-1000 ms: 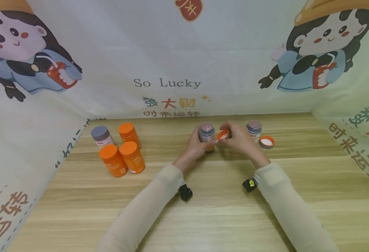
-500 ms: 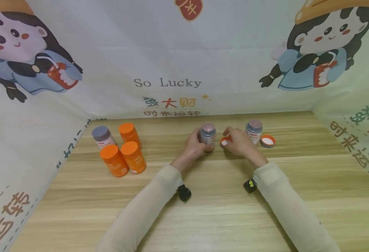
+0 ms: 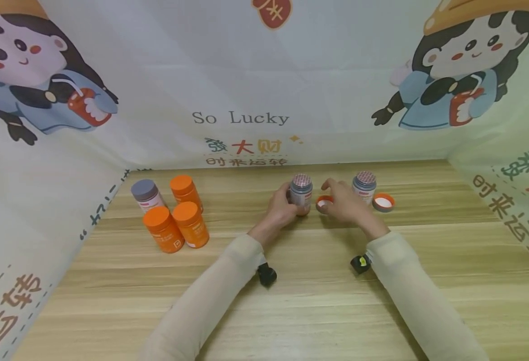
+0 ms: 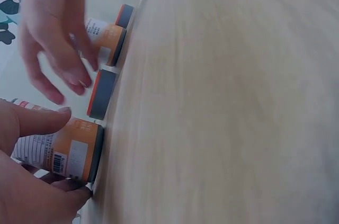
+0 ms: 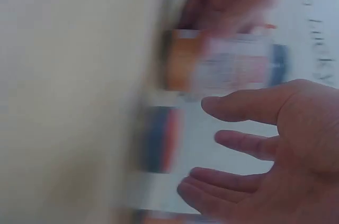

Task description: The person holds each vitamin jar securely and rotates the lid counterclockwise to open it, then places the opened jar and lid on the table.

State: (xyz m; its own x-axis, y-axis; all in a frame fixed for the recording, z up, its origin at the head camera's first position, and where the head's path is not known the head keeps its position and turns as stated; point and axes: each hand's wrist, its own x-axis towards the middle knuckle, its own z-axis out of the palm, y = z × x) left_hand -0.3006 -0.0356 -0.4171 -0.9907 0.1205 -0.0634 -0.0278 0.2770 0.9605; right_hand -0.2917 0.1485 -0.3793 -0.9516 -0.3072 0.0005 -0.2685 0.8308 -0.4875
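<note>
My left hand grips an uncapped bottle that stands on the table, its fingers and thumb wrapped round the sides. A silver-patterned seal covers the bottle's mouth. Just to its right lies a grey lid with an orange rim, its white inside facing up. Above that lid hovers my right hand, fingers spread apart and holding nothing; the right wrist view, though blurred, shows a gap between the fingers and the lid. A second uncapped bottle stands behind the right hand, and a second upturned lid lies beside it.
On the left of the wooden table several capped bottles stand close together: orange ones and one with a grey lid. A printed cloth hangs along the back and both sides.
My right hand has lowered the lid it was pinching onto the table, let go of it, and spread its fingers. The left hand and its bottle have shifted slightly right.
</note>
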